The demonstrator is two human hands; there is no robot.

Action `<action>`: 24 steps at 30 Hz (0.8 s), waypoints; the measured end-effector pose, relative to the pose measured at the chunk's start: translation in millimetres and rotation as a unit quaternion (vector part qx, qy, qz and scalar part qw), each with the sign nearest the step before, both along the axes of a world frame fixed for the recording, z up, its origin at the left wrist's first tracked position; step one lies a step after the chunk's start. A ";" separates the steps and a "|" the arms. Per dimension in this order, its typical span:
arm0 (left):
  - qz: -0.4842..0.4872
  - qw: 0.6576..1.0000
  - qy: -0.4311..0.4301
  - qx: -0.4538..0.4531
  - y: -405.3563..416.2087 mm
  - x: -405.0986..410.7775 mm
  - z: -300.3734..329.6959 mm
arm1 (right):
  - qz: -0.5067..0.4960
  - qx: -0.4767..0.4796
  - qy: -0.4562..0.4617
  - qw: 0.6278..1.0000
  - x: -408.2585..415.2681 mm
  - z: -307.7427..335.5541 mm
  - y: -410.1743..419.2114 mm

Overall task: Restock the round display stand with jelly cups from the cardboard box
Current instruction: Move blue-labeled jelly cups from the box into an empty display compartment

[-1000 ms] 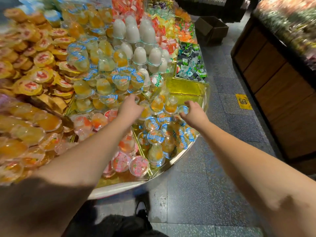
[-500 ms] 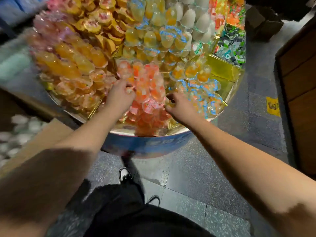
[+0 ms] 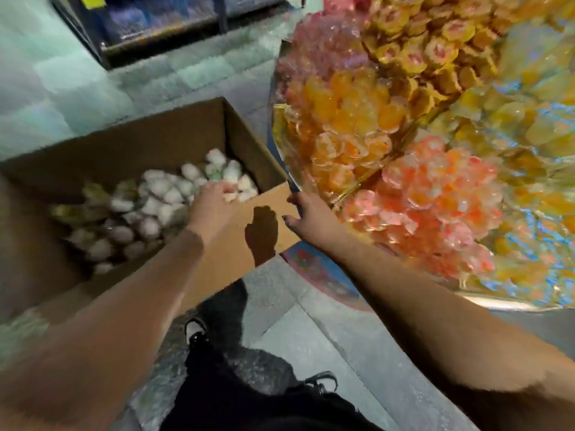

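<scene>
Head view, left hand (image 3: 214,200) among jelly cups (image 3: 161,194) in cardboard box (image 3: 174,132), grip blurred

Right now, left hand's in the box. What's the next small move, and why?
Probably close the left hand on a few white jelly cups and lift them out. It already sits over the pile in the cardboard box, fingers curled down; blur hides whether it has a grip. The right hand rests at the flap corner beside the display stand.

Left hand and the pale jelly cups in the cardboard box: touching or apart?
Touching. The head view shows the left hand down in the cardboard box, fingers curled onto the pale jelly cups, no gap visible.
</scene>
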State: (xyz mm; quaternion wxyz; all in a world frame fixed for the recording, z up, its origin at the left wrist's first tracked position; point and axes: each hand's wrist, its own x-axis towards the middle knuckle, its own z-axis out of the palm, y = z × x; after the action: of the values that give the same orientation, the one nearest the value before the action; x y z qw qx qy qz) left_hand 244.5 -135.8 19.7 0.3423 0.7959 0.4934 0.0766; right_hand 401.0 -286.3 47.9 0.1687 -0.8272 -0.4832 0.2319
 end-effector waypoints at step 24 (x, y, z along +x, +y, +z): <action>0.165 0.949 0.238 -0.127 291.5 -268.5 -160.1 | 0.203 -0.161 0.032 0.965 -254.5 -207.8 428.1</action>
State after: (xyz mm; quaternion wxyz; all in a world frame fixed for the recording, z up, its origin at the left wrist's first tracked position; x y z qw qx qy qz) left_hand -24.0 155.7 -140.4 0.2956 0.6485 0.6906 -0.1231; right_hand 146.6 141.9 -159.9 -0.0021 -0.7199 -0.5918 0.3626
